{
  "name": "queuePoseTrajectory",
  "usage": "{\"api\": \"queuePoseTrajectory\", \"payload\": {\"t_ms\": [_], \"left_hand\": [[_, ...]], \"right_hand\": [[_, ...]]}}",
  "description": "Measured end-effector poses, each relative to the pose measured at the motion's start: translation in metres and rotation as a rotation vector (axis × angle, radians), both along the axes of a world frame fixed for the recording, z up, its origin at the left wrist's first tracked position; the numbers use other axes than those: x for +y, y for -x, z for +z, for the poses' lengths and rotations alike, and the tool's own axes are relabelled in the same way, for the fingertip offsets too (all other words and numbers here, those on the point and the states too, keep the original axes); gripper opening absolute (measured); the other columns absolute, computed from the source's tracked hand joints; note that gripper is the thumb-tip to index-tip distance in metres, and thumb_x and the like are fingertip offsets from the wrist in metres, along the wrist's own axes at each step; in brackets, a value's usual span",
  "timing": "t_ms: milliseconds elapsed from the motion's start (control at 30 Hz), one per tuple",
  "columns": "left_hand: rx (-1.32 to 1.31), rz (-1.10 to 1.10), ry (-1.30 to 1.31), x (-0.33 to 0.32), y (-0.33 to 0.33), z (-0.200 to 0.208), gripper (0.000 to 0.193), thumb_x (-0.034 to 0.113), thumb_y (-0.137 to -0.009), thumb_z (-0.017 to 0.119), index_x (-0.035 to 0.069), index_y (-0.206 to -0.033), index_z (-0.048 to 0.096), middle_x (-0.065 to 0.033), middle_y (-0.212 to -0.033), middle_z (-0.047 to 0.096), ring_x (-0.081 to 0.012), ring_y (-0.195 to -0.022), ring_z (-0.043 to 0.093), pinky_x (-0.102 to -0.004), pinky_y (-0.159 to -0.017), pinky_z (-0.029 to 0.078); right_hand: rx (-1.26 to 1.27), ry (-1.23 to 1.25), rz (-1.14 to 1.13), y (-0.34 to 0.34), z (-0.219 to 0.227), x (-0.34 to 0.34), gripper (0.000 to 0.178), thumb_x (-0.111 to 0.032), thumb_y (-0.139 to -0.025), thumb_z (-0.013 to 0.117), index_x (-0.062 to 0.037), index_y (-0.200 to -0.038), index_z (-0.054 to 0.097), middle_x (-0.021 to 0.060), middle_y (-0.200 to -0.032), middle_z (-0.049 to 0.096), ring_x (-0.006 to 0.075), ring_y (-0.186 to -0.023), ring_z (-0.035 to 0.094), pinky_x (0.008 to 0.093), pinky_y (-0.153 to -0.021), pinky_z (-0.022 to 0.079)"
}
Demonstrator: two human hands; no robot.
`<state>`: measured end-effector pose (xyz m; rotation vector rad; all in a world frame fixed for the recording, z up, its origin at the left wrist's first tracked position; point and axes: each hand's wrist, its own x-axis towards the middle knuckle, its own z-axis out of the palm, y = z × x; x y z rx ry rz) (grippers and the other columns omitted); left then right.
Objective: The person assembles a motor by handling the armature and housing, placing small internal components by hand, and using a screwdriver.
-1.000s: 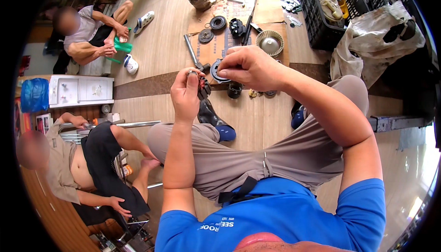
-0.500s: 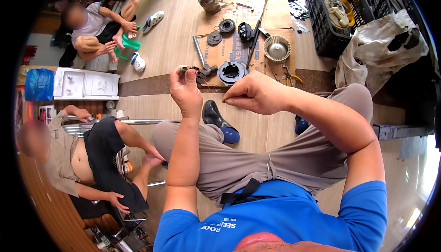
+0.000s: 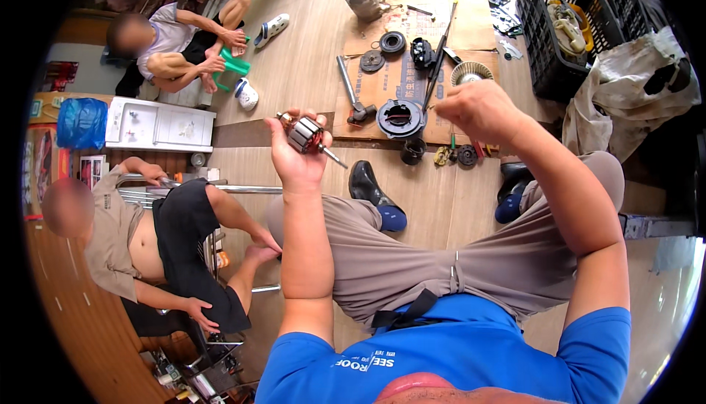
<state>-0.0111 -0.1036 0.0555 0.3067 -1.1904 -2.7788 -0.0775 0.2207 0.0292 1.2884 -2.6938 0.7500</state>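
On the open palm side of my left hand (image 3: 298,168) lies a motor armature (image 3: 304,135) with a silver core, reddish copper windings and a thin shaft, the fingers curled round it from behind. My right hand (image 3: 482,113) is raised to the right with its fingers pinched together; anything between them is too small to make out. It partly hides a pale blower wheel (image 3: 471,72). Between the hands, farther down on the cardboard, sits a round black motor housing (image 3: 401,130). A dark cup-shaped part (image 3: 413,151) stands just nearer to me.
Cardboard (image 3: 371,93) on the floor carries a hammer-like tool (image 3: 348,84), black round parts (image 3: 393,42) and a long dark rod (image 3: 444,49). A black crate (image 3: 562,73) stands far right beside a stained cloth (image 3: 625,102). Two people sit at left, near a white cabinet (image 3: 158,126).
My left hand has turned, bringing the armature into plain sight. My right hand has moved away to the right, in front of the blower wheel. The whole view has shifted slightly.
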Motion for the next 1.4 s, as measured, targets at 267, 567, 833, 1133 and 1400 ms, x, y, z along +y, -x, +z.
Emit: {"api": "queuePoseTrajectory", "payload": {"t_ms": [267,567,833,1133,1400], "left_hand": [[0.215,-0.309,0.228,0.022,-0.008,-0.004,0.052,0.058,-0.097,0.041,0.009,-0.103,0.054,-0.0118,-0.091,0.056,-0.0243,-0.084,0.053,-0.0287,-0.049,0.042],[0.356,-0.421,0.496,0.062,-0.008,-0.011,0.054,0.053,-0.097,0.045,0.0,-0.101,0.053,-0.0164,-0.093,0.059,-0.025,-0.088,0.057,-0.037,-0.082,0.049],[0.275,-0.344,0.729,0.057,-0.012,-0.011,0.039,0.036,-0.096,0.06,-0.002,-0.1,0.06,-0.0076,-0.095,0.063,-0.0132,-0.089,0.059,-0.0277,-0.083,0.047],[-0.156,0.006,0.848,0.048,-0.003,-0.024,0.035,0.038,-0.096,0.059,0.003,-0.092,0.056,-0.0034,-0.075,0.062,-0.0089,-0.056,0.058,-0.0226,-0.044,0.046],[-0.22,0.039,0.429,0.015,0.002,-0.023,0.047,0.053,-0.1,0.039,0.01,-0.101,0.055,-0.0096,-0.086,0.064,-0.024,-0.072,0.064,-0.0328,-0.05,0.049]], "right_hand": [[-0.25,-0.183,-0.026,0.008,-0.015,0.0,0.041,-0.02,-0.083,0.069,-0.0049,-0.12,0.061,0.016,-0.109,0.063,0.0337,-0.104,0.059,0.0416,-0.086,0.047],[-0.887,0.629,0.355,-0.039,-0.012,-0.067,0.041,-0.014,-0.091,0.058,0.0031,-0.127,0.05,0.0187,-0.106,0.068,0.0248,-0.101,0.066,0.0347,-0.09,0.051],[-0.861,0.467,0.128,-0.01,0.007,-0.05,0.025,-0.025,-0.092,0.064,-0.0018,-0.096,0.071,0.0132,-0.069,0.066,0.014,-0.06,0.056,0.0329,-0.06,0.048],[-0.479,0.314,0.379,-0.043,0.019,-0.045,0.008,-0.009,-0.082,0.064,-0.0016,-0.083,0.065,0.0153,-0.074,0.063,0.0357,-0.072,0.062,0.041,-0.064,0.049],[-0.211,-0.195,0.239,-0.033,-0.006,-0.033,0.011,-0.013,-0.079,0.058,-0.0068,-0.073,0.064,0.0146,-0.072,0.064,0.0356,-0.072,0.065,0.0451,-0.064,0.051]]}}
